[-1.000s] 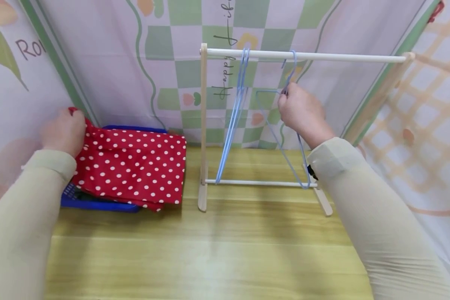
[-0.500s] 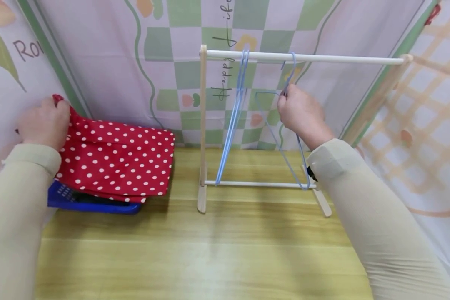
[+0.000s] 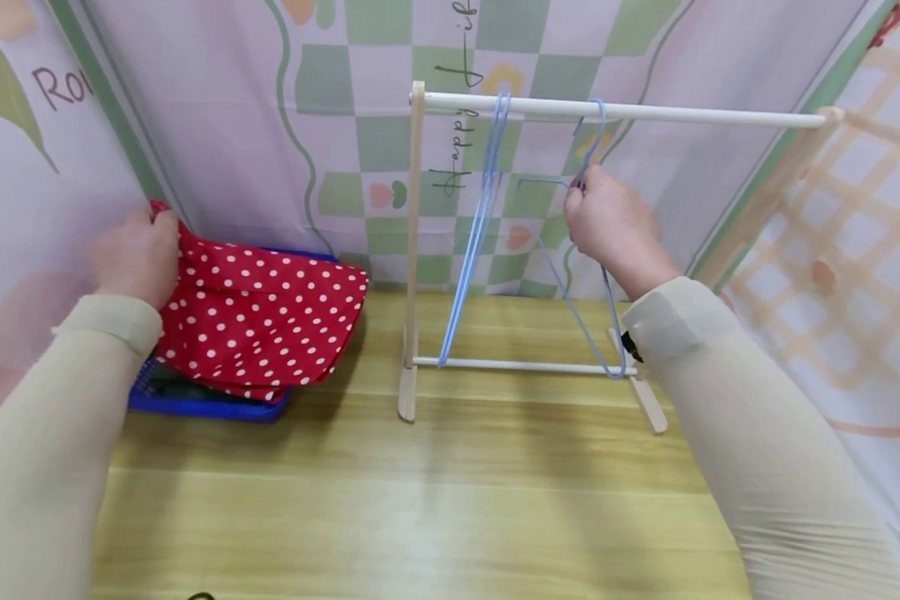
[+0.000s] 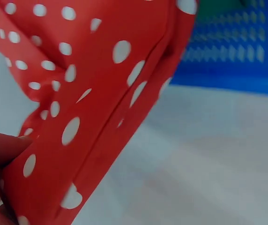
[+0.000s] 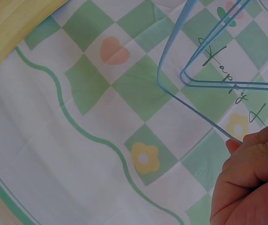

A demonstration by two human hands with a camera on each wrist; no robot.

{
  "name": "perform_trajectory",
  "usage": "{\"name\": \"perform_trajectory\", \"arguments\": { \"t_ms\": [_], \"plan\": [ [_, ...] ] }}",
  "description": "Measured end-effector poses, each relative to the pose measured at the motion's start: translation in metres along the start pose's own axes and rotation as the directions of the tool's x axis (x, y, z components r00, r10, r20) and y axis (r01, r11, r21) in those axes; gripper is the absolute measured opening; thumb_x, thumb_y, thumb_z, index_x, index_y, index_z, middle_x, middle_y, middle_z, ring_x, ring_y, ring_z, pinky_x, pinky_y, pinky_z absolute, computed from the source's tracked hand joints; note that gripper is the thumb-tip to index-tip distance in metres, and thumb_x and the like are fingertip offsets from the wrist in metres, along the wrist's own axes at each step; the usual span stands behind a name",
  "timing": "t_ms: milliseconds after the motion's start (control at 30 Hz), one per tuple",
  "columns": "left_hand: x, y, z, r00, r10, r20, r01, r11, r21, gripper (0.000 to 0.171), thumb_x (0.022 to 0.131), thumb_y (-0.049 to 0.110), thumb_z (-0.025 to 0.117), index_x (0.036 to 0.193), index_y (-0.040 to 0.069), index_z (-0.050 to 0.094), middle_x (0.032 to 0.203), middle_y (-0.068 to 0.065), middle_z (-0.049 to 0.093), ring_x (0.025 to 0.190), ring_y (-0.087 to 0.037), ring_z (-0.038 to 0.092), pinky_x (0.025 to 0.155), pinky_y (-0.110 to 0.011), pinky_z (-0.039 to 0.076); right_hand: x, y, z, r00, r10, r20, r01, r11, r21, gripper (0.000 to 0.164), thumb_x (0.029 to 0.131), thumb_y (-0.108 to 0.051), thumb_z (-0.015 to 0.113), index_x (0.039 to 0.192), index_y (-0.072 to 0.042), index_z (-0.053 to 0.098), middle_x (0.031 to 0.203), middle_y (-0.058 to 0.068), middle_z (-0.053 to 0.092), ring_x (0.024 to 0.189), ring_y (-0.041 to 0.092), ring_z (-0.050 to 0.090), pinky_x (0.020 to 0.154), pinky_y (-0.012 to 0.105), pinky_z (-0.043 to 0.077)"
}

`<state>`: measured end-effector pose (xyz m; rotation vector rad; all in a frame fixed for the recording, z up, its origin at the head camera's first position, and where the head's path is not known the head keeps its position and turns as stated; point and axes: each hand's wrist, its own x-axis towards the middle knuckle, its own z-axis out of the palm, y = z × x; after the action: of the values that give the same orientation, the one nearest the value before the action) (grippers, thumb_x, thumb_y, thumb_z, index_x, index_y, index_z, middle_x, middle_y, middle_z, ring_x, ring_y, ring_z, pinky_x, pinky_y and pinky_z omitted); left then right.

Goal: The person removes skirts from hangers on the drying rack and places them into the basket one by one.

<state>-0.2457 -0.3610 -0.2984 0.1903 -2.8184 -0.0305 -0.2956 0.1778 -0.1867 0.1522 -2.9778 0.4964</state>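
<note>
My left hand [image 3: 137, 257] grips one corner of a red cloth with white polka dots [image 3: 270, 304]. The cloth spreads out to the right, over the blue basket [image 3: 210, 407], hiding most of it. In the left wrist view, thumb and fingers pinch the folded fabric [image 4: 70, 131] at the lower left. On the right, my right hand [image 3: 618, 221] holds a light blue wire hanger [image 3: 611, 304] just below its hook. That hook loops over the white top rod [image 3: 690, 112] of a small wooden clothes rack [image 3: 416, 225].
More blue hangers [image 3: 468, 267] hang bunched near the rack's left post. Something dark green lies in the basket under the cloth. Printed fabric walls [image 3: 360, 242] stand close behind and on both sides of the wood-grain table [image 3: 390, 517].
My left hand moved left and up with the cloth, then back right. The cloth's lower right corner now droops and curls inward. My right hand keeps its hold on the hanger.
</note>
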Motion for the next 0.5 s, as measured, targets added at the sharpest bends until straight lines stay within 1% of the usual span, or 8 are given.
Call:
{"name": "perform_trajectory", "arguments": {
  "t_ms": [133, 167, 300, 400, 500],
  "plan": [
    [-0.001, 0.014, 0.000, 1.000, 0.015, -0.019, -0.015, 1.000, -0.020, 0.032, 0.092, 0.003, 0.050, 0.123, -0.005, 0.048, 0.102, -0.036, 0.049, 0.081, -0.057, 0.051, 0.053, -0.065, 0.041, 0.000, 0.000, 0.000, 1.000, -0.001, 0.010, 0.001, 1.000, 0.003, 0.051, 0.100, -0.037, 0.017, 0.132, -0.009, 0.045, 0.100, 0.012, 0.059, 0.082, 0.033, 0.055, 0.063, 0.042, 0.042],
    [-0.001, 0.018, 0.000, 1.000, 0.022, -0.015, -0.022, 0.999, -0.027, 0.032, 0.093, 0.003, 0.049, 0.124, -0.005, 0.047, 0.102, -0.036, 0.049, 0.082, -0.057, 0.051, 0.054, -0.065, 0.041, 0.000, 0.001, 0.001, 1.000, -0.001, 0.012, 0.001, 1.000, 0.006, 0.051, 0.101, -0.037, 0.017, 0.133, -0.009, 0.045, 0.099, 0.012, 0.059, 0.082, 0.033, 0.055, 0.062, 0.042, 0.042],
    [0.000, 0.031, 0.001, 0.997, 0.074, -0.012, -0.074, 0.997, -0.036, 0.030, 0.095, 0.004, 0.046, 0.124, -0.004, 0.048, 0.108, -0.037, 0.049, 0.086, -0.058, 0.052, 0.058, -0.068, 0.043, 0.001, 0.002, 0.000, 1.000, -0.008, 0.008, 0.007, 1.000, 0.011, 0.052, 0.101, -0.038, 0.016, 0.133, -0.008, 0.044, 0.097, 0.013, 0.060, 0.079, 0.032, 0.056, 0.062, 0.042, 0.042],
    [0.001, 0.039, 0.004, 0.997, 0.080, 0.024, -0.079, 0.996, -0.028, 0.034, 0.097, 0.006, 0.046, 0.129, -0.002, 0.048, 0.114, -0.038, 0.048, 0.089, -0.059, 0.052, 0.061, -0.069, 0.045, 0.002, 0.002, 0.001, 1.000, -0.017, 0.000, 0.017, 1.000, 0.009, 0.052, 0.101, -0.037, 0.016, 0.132, -0.007, 0.045, 0.097, 0.013, 0.060, 0.079, 0.032, 0.056, 0.062, 0.042, 0.041],
    [0.001, 0.048, 0.009, 0.997, 0.061, 0.055, -0.058, 0.996, -0.063, 0.039, 0.097, 0.007, 0.047, 0.136, 0.000, 0.046, 0.120, -0.037, 0.047, 0.095, -0.059, 0.052, 0.066, -0.071, 0.045, 0.003, 0.000, 0.002, 1.000, -0.025, -0.006, 0.025, 1.000, 0.002, 0.052, 0.100, -0.036, 0.017, 0.132, -0.007, 0.046, 0.097, 0.013, 0.061, 0.080, 0.032, 0.056, 0.063, 0.042, 0.042]
  ]
}}
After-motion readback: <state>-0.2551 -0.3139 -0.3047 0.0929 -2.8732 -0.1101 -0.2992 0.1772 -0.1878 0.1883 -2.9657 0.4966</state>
